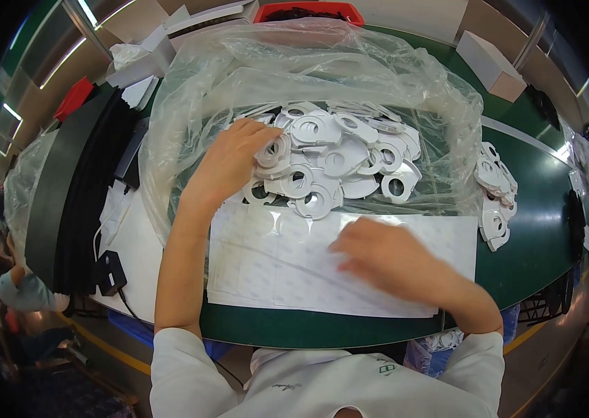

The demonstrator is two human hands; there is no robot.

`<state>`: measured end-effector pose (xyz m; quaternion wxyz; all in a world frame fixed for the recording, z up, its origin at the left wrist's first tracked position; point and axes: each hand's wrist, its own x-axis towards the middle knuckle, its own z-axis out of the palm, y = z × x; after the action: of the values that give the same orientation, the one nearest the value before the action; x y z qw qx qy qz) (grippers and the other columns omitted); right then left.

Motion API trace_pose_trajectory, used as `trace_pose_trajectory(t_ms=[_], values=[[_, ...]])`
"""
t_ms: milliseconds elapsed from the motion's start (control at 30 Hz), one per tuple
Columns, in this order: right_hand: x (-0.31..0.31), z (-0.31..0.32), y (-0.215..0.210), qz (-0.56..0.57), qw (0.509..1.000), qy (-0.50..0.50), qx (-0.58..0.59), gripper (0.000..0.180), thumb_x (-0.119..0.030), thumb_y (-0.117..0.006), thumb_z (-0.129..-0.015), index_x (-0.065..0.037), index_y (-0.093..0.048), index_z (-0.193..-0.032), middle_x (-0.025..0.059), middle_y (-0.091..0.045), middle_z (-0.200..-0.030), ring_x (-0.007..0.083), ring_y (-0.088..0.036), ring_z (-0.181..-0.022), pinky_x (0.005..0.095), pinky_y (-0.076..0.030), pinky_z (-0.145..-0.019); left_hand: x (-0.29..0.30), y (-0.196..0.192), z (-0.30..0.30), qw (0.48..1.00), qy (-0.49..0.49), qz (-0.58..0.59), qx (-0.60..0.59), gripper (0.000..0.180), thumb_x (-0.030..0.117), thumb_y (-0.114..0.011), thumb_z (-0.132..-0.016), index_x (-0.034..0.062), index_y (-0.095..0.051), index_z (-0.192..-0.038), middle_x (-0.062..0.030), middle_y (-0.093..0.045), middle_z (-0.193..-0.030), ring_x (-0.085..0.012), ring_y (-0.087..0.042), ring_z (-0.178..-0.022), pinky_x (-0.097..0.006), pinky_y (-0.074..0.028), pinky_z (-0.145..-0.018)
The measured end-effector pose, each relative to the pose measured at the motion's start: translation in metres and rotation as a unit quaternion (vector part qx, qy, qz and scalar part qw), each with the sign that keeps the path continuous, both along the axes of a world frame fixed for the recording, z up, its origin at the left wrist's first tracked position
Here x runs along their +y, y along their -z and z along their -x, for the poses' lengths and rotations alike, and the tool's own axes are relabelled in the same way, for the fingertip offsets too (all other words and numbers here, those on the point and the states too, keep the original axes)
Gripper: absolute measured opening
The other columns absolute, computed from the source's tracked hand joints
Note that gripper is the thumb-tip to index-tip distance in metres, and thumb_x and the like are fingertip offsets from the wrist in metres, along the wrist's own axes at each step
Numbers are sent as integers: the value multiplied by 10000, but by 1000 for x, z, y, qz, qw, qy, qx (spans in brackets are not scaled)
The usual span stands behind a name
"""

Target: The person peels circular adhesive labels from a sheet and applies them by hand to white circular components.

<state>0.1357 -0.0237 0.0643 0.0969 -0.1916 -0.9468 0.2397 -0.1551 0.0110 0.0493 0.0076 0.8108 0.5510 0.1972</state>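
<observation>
A heap of flat white plastic parts (336, 160), each with a round hole, lies in a large clear plastic bag (253, 76). My left hand (233, 157) is at the heap's left side, its fingers curled over the edge of a white plastic ring part (273, 151). The thumb side of that grip is partly hidden. My right hand (385, 258) hovers over white sheets (273, 272) with a glossy cover, in front of the bag. It is smeared by motion, and I cannot make out anything in its fingers.
More white parts (495, 195) are stacked on the green table (531, 237) at the right. A long black object (72, 195) stands at the left, near a small black box with a cable (110, 272). A red bin (308, 12) and a white box (491, 66) sit at the back.
</observation>
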Motion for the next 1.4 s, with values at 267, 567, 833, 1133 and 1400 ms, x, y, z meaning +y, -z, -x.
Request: trace_pose_trajectory(t_ms=[267,567,833,1133,1400], values=[[-4,13,16,16,997,29,-69,401,-217,-712,-769,-14,-534,-1066,134,-526,-996,310,-509,-967,383,-449,-805,-2,-17,2,995,-52,-81,-17,292,0,-670,-708,45,-529,-959,-118,-574,-1032,-303,-524,-1015,-396,-407,-851],[10,15,8,111,981,63,-148,379,-192,-764,-713,-43,-524,-966,119,-525,-1006,302,-524,-990,389,-466,-798,-14,-17,-72,716,68,201,-665,324,321,-469,-974,23,-503,-1098,-151,-624,-1076,-273,-633,-934,-343,-520,-742],[-23,9,17,-60,994,66,-62,280,-139,-711,-716,-26,-554,-919,95,-539,-926,279,-537,-928,377,-468,-739,-25,40,-119,344,142,405,-835,453,453,-264,-1006,96,-479,-1183,-227,-482,-1316,-352,-536,-1156,-398,-514,-807],[-53,11,11,-209,968,-59,-126,224,-199,-588,-827,-39,-530,-973,47,-528,-756,197,-524,-812,299,-429,-635,-26,53,-125,412,114,416,-803,597,548,-149,-986,103,-474,-1213,-174,-559,-1170,-268,-585,-990,-330,-458,-662],[-1,1,-25,187,944,16,273,204,-94,-697,-818,-40,-579,-975,45,-582,-853,135,-577,-736,282,-487,-651,-28,60,-122,388,137,412,-813,616,531,-141,-995,79,-460,-1267,-130,-575,-1127,-237,-580,-974,-341,-451,-688]])
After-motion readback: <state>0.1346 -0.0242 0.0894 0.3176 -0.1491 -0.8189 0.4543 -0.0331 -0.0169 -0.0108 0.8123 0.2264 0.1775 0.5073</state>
